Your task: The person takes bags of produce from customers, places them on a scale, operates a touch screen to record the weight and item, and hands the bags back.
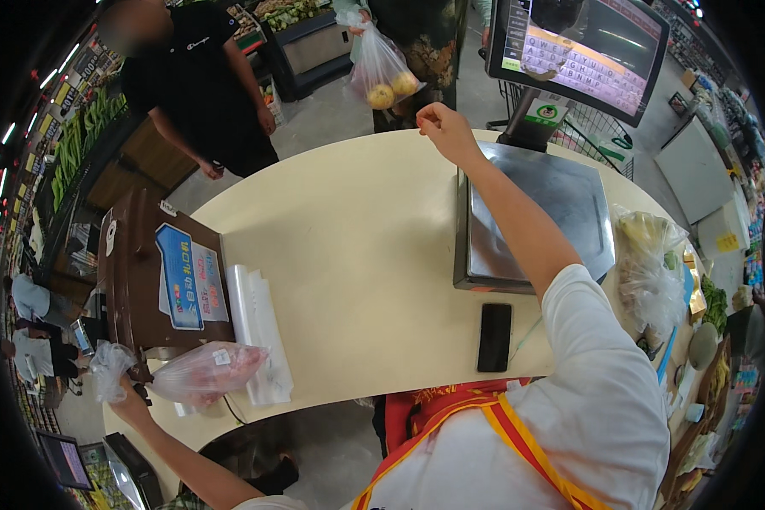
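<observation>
At the lower left, my left hand (124, 398) grips the gathered neck of a clear plastic bag (210, 373) that holds something pink, perhaps meat, and bears a white sticker. The bag lies against the front of a brown bag-sealing machine (166, 280). My right hand (443, 131) is raised over the far edge of the counter (357, 255), fingers curled, with nothing visible in it. Just beyond it hangs a clear bag of round yellow fruit (386, 83), held by another person's hand. My right forearm crosses above the steel plate of a weighing scale (548, 197).
A touch screen (580, 57) stands behind the scale. A black phone (495, 338) lies near the front edge. Plastic bags (258, 338) lie beside the machine, and a filled bag (650, 274) sits right of the scale. A person in black (197, 83) stands across the counter.
</observation>
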### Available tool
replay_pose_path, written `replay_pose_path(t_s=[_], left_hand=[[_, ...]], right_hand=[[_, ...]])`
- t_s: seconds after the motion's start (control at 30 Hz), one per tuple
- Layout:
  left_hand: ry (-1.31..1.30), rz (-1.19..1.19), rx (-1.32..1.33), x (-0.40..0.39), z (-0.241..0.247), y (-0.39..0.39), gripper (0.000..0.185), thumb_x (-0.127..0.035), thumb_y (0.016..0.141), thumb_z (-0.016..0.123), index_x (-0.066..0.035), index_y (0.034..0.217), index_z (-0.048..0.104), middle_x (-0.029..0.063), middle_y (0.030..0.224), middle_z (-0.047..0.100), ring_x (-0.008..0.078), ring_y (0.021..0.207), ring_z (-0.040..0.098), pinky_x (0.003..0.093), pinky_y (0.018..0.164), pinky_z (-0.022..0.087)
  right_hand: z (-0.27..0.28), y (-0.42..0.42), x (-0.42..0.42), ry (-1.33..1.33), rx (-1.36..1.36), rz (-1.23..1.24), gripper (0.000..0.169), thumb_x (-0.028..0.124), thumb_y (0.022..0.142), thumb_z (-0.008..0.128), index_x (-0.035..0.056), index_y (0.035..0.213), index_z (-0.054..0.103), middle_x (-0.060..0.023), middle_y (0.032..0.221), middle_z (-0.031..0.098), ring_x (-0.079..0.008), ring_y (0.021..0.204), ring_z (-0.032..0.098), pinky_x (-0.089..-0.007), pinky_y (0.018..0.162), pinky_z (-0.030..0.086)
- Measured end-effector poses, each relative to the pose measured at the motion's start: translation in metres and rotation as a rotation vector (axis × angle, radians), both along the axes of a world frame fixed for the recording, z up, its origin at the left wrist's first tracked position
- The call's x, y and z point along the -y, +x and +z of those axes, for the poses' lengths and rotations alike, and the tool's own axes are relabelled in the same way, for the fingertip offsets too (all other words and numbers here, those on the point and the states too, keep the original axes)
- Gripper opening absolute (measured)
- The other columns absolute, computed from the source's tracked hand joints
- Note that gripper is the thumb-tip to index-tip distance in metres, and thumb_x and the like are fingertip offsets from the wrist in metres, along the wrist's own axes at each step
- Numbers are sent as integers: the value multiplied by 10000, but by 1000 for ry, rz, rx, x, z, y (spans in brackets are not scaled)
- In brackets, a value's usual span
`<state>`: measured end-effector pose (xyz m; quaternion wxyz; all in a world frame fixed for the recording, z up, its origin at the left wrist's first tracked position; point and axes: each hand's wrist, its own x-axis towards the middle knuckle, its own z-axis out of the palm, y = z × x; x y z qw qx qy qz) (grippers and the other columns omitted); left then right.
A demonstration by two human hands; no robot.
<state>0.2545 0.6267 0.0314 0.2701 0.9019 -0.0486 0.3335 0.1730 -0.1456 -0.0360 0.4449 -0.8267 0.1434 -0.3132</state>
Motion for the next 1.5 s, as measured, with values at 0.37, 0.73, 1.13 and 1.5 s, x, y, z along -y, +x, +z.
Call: replay_pose_path(t_s=[0.37,0.73,1.13,1.5], left_hand=[[-766,69,-163,126,39,-67,283,-127,875,601,42,1101,621,108,1109,625,214,996,581,344,878,454],[-936,-550,-168,240,1,12,384,62,825,578,-9,1201,544,76,1163,587,194,1033,577,319,913,460],[-835,-338,-198,266,-123,73,159,-77,838,628,-41,991,610,33,824,636,120,594,541,256,496,419],[-955,-265,-572,288,-177,-21,78,-126,883,594,-60,924,599,30,712,597,126,545,545,241,475,442]], right_hand=[[23,-4,-18,26,19,83,158,128,870,615,0,963,606,-86,801,668,-166,721,643,-297,661,493],[32,-41,-44,16,9,234,170,144,867,634,-8,939,610,-103,807,662,-165,704,623,-300,651,483],[25,-94,-17,62,-82,238,130,100,871,609,-8,942,607,-72,795,653,-141,745,638,-271,682,490],[-7,-107,-40,185,-127,315,123,105,891,590,-6,943,602,-69,796,648,-137,745,636,-274,694,489]])
